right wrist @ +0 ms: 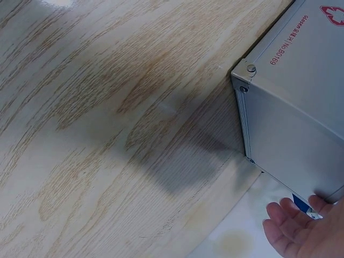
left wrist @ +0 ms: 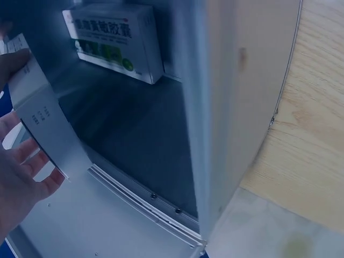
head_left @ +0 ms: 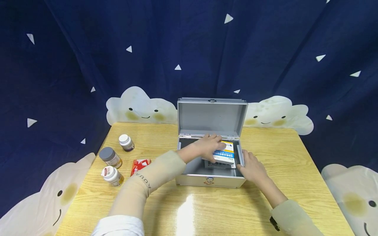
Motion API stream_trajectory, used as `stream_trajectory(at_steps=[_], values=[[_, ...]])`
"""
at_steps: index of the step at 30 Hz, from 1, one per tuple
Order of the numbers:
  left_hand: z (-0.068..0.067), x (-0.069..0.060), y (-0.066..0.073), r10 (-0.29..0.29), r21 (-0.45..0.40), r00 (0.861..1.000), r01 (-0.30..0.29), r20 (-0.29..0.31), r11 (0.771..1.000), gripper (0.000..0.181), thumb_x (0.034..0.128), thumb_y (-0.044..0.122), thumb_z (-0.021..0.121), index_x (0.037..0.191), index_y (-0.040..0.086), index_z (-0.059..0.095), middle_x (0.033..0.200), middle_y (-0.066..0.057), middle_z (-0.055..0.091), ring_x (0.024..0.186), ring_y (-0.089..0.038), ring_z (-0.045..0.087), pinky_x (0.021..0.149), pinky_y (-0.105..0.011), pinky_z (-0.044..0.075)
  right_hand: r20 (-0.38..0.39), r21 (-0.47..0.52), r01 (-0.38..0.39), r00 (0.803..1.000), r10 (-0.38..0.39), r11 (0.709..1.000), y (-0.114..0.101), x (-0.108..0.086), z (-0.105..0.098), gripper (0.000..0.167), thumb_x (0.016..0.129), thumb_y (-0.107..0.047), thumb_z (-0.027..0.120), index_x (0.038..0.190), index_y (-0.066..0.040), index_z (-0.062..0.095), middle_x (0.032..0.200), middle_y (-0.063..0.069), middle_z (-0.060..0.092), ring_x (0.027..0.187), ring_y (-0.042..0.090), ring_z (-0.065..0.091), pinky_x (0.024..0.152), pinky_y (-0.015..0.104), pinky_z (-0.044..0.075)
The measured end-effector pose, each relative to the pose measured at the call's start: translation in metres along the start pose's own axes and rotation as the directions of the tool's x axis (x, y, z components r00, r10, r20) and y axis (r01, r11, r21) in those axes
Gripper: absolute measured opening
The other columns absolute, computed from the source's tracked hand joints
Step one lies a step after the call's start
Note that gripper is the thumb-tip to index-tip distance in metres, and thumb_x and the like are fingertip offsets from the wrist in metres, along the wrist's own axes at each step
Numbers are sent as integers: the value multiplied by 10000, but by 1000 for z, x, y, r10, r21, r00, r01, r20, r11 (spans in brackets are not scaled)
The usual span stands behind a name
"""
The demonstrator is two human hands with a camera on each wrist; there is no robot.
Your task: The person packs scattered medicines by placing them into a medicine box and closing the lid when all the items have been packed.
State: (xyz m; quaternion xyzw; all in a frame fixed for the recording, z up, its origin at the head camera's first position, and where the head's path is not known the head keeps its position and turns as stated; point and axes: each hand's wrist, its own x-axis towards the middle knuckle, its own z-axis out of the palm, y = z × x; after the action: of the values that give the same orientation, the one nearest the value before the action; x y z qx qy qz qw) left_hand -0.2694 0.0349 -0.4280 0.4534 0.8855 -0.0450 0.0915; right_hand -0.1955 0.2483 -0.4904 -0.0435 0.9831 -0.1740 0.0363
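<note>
A silver metal case (head_left: 189, 181) stands on the table with its lid (head_left: 209, 119) raised. Over the right part of the inside, my left hand (head_left: 206, 147) grips a white medicine box (head_left: 225, 156) with blue and yellow bands, thumb on one side and fingers on the other. That box also shows edge-on as a pale carton (left wrist: 54, 129) in the left wrist view. Beneath it, a second medicine box (left wrist: 115, 40) with green print stands against the inner wall. At the case's right wall, my right hand (head_left: 252, 167) touches the rim, its fingers loosely extended.
Left on the wooden table (head_left: 283, 157) stand a white-capped bottle (head_left: 126, 143), a grey-capped bottle (head_left: 110, 157) and a white bottle (head_left: 113, 176). A red packet (head_left: 140, 166) lies beside the left forearm, partly covered. Behind the table hangs a dark blue curtain (head_left: 159, 39).
</note>
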Motion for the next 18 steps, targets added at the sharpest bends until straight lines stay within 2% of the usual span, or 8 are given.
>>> stream_trajectory(at_steps=[9, 18], values=[[2, 12, 6, -11, 42, 998, 9, 56, 999, 766, 697, 485, 732, 1357, 257, 418, 1427, -54, 342, 1307, -240, 310, 1056, -476, 263, 3, 9, -5, 1000, 5, 1000, 0, 0, 1, 678, 824, -298, 552, 1361, 19, 286, 1194, 264, 459, 1018, 411, 491, 734, 570, 435], [8, 24, 11, -29, 83, 997, 23, 77, 996, 772, 674, 526, 728, 1343, 268, 443, 1423, -54, 356, 1279, -234, 352, 1029, -456, 315, 17, -11, -5, 1000, 5, 1000, 0, 1, 0, 685, 826, -300, 557, 1358, 29, 279, 1192, 273, 454, 1013, 412, 493, 734, 566, 440]])
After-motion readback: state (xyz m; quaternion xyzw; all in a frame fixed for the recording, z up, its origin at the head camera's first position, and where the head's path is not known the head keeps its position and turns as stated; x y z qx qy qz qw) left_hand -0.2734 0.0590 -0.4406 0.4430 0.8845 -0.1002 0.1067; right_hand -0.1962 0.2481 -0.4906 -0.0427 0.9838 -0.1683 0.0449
